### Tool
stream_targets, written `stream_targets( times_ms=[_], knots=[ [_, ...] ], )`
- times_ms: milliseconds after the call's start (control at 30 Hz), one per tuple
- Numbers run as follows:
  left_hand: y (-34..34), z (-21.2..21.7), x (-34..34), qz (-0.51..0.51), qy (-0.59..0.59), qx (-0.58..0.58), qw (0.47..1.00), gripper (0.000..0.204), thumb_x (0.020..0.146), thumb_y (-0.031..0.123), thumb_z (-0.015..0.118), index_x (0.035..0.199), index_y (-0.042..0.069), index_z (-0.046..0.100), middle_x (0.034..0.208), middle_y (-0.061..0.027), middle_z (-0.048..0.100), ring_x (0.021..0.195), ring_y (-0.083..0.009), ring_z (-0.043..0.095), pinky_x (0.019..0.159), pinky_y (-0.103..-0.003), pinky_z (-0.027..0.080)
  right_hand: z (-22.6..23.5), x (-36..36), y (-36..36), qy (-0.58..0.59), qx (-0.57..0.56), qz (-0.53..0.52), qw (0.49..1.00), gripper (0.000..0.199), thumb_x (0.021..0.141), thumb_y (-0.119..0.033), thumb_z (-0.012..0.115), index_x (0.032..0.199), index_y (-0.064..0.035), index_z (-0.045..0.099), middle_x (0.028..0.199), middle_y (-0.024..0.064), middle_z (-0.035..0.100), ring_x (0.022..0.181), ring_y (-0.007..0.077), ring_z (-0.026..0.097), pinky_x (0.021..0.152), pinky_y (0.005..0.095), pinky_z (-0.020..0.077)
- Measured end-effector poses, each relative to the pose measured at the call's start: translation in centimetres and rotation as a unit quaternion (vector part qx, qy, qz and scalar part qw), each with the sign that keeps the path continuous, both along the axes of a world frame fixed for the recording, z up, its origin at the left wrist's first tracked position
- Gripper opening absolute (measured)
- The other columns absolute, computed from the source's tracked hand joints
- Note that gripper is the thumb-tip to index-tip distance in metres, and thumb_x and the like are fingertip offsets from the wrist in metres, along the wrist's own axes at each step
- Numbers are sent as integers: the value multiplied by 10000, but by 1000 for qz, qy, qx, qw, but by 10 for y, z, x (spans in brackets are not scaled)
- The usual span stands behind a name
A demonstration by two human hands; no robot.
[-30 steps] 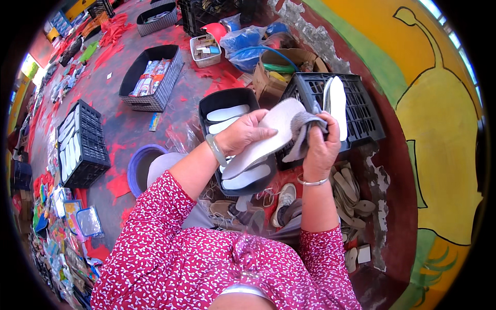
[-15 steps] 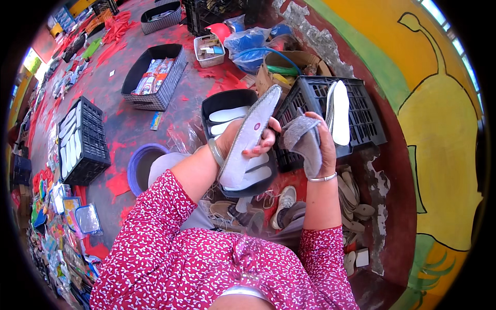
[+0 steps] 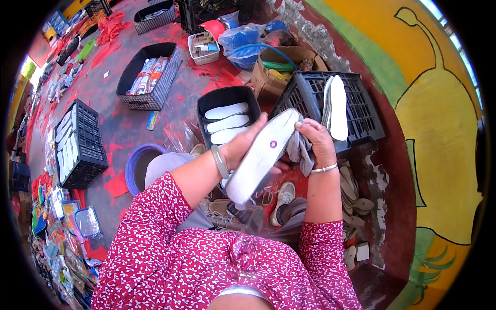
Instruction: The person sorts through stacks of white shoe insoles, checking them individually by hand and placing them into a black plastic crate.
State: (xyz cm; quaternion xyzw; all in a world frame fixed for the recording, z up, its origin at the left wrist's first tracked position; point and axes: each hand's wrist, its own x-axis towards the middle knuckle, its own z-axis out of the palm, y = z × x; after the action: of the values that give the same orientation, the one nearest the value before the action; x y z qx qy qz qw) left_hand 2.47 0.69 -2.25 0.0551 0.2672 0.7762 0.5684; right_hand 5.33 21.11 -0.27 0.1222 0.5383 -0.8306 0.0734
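A white shoe insole with a small round purple mark slants in front of me, its pale face up. My left hand is closed around it from the left, with some fingers hidden beneath. At the insole's upper tip, my right hand pinches the edge while also holding a crumpled grey cloth. Behind the hands stands a black bin containing several white insoles. More insoles lie stacked on the upturned black crate to the right.
A purple bucket stands left of my knee. Farther left is a black crate of insoles, and beyond it a checked basket with packets. Grey-brown insoles are piled by the right wall. A cardboard box stands behind the bin.
The insole has turned its face more toward me and come lower. My right hand has brought the grey cloth down and inward to the insole's tip, where it was apart before.
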Motion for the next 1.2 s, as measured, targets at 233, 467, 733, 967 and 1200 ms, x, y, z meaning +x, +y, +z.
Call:
stream_targets(
  times_ms=[233,467,733,967,1200],
  knots=[
    [-9,8,-4,60,94,8,994,509,878,87,583,1325,35,344,1156,-207,542,1050,-352,585,829,-437,543,7,2,1,28,74,-71,994,94,820,-82,658,891,-22,647,801,26,643,674,79,586,608,200,464],
    [-8,3,-7,48,103,-4,994,492,896,108,558,1331,38,340,1144,-217,547,1015,-313,605,828,-416,543,34,9,13,232,25,-166,958,281,883,-42,564,1161,-26,527,1008,92,620,881,170,625,759,278,521],
    [2,-16,-5,127,271,-86,950,405,908,84,537,1296,77,421,1128,-68,568,990,-184,599,825,-333,519,4,4,-53,392,578,-107,708,393,685,44,563,1056,-70,622,1137,145,568,1008,328,521,905,383,410],
    [-6,-4,-10,103,213,-47,970,433,897,102,564,1295,64,397,1127,-117,569,1009,-226,600,833,-403,530,15,6,-28,338,204,-60,917,390,761,162,476,1052,-53,621,1065,51,609,996,154,581,855,257,469],
    [-7,1,-8,27,171,-18,985,467,894,85,551,1315,30,355,1148,-212,556,974,-314,626,837,-419,532,16,-5,1,388,352,-86,847,466,738,197,452,1135,-13,574,1145,109,586,1074,196,563,950,297,424]
  ],
)
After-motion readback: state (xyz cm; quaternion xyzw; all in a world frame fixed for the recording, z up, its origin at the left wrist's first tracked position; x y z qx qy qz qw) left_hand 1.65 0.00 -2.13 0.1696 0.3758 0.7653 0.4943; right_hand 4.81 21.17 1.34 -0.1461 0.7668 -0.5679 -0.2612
